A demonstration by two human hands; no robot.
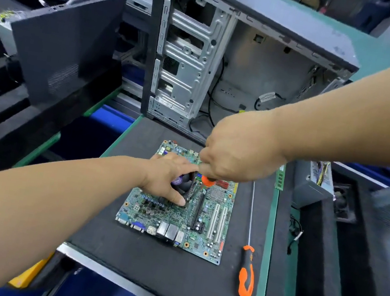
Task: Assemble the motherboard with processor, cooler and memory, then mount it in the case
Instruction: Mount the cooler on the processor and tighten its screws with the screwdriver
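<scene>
Green motherboard point(178, 212): left hand point(168, 179) grips cooler point(184, 182), right hand point(236, 155) clasps orange screwdriver point(208, 182).

The circuit board point(178, 212) is a green, faintly glossy laminate studded with shiny metal ports and white plastic slots. It lies on a matt black mat point(158, 265), soft-looking like foam. Far behind, the computer case point(189, 69) shows bare dull-grey sheet metal inside and matt black outside. To the right, a screwdriver point(246, 272) has a bright steel shaft and an orange-and-black handle.
</scene>
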